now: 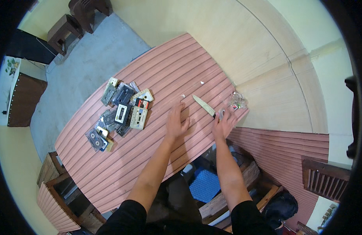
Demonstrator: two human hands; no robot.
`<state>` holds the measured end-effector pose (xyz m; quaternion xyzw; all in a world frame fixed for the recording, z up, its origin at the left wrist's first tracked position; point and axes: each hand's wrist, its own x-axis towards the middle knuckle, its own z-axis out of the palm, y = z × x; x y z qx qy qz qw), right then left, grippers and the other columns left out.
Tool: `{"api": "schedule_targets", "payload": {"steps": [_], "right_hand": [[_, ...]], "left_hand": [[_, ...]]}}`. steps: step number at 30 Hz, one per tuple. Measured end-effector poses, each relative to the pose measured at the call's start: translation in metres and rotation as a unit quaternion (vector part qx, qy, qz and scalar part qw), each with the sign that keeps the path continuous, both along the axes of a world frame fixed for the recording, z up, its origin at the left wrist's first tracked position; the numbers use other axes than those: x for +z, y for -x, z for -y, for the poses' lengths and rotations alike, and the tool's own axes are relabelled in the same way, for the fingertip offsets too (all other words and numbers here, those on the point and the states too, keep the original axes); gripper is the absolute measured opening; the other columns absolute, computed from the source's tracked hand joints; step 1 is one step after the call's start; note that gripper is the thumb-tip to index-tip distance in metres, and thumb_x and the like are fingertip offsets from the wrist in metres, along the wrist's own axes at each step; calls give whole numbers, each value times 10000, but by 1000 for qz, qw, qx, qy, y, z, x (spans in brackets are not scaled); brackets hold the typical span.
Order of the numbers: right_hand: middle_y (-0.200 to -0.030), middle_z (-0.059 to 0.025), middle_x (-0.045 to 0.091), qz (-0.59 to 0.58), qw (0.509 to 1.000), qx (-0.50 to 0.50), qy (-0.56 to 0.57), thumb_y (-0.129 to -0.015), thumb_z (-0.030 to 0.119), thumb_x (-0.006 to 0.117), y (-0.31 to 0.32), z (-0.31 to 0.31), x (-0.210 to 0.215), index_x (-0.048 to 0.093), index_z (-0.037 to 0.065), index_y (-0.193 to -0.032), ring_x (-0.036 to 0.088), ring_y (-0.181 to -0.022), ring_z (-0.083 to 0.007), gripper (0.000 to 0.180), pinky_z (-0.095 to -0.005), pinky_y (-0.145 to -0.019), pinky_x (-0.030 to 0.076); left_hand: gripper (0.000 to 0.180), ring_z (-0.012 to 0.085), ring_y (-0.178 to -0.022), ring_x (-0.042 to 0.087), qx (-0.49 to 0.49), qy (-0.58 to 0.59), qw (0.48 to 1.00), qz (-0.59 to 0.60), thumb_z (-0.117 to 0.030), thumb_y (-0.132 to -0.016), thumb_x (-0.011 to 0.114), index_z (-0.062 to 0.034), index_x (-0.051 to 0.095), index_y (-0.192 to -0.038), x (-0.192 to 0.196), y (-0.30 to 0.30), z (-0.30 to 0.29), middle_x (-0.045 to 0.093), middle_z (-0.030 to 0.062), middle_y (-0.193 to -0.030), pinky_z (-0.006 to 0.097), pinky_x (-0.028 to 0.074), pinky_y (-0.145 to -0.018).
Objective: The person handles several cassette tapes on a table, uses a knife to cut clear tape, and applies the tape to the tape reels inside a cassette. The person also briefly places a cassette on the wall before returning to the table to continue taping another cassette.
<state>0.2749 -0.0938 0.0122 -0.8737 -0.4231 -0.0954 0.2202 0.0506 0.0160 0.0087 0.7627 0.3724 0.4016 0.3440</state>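
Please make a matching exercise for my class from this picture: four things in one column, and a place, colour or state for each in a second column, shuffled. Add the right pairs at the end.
Column one
1. Cassettes
2. Knife
3. Left hand
4. Tabletop

Column two
A. Empty, thumb apart from the fingers
B. Pink with dark stripes
C. Heaped to the left of both hands
D. Handle end at the right hand, tip pointing up and left in the picture

Right pairs: 1-C, 2-D, 3-A, 4-B
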Motion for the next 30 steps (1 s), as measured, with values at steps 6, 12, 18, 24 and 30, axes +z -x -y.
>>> {"api": "schedule_targets", "payload": {"steps": [6, 12, 18, 24, 30], "right_hand": [[-1471, -241, 533, 5, 1000, -10, 22, -1049, 391, 710, 0, 1, -5, 593, 131, -1496, 463, -1422, -472, 530, -641, -1223, 363], [-1493, -240, 523, 2, 999, -23, 37, -1043, 400, 703, 0, -2, -6, 588, 168, -1502, 445, -1444, -484, 528, -672, -1242, 339], [-1515, -224, 513, -9, 999, -27, 39, -1042, 397, 706, 2, -1, -6, 577, 166, -1514, 450, -1454, -471, 542, -643, -1242, 354], [-1510, -221, 522, -5, 999, -25, 41, -1052, 401, 691, 0, -2, -5, 576, 152, -1512, 450, -1462, -458, 536, -636, -1251, 345], [-1482, -225, 536, 5, 999, -22, 46, -1059, 395, 685, 2, -2, 1, 603, 125, -1484, 456, -1445, -448, 509, -619, -1242, 344]], "left_hand": [[545, 487, -1381, 604, 4, -15, 1000, 3, -132, -849, 765, 2, 607, -1353, -3, -2, -1, 665, 245, -1415, 560, 488, -1159], [585, 494, -1414, 570, 19, -21, 998, -48, -153, -873, 750, 18, 574, -1404, -5, -4, 0, 615, 273, -1490, 583, 451, -1193], [752, 468, -1575, 433, 143, -53, 972, -177, -247, -933, 717, 65, 470, -1572, -7, -10, 7, 502, 302, -1635, 608, 326, -1307], [729, 468, -1613, 389, 130, -40, 972, -193, -226, -932, 712, 79, 484, -1553, -6, -10, 4, 472, 301, -1670, 621, 285, -1340], [581, 502, -1598, 393, 122, -35, 979, -160, -188, -921, 716, 47, 559, -1429, -4, -9, 2, 472, 301, -1668, 648, 304, -1324]]}}
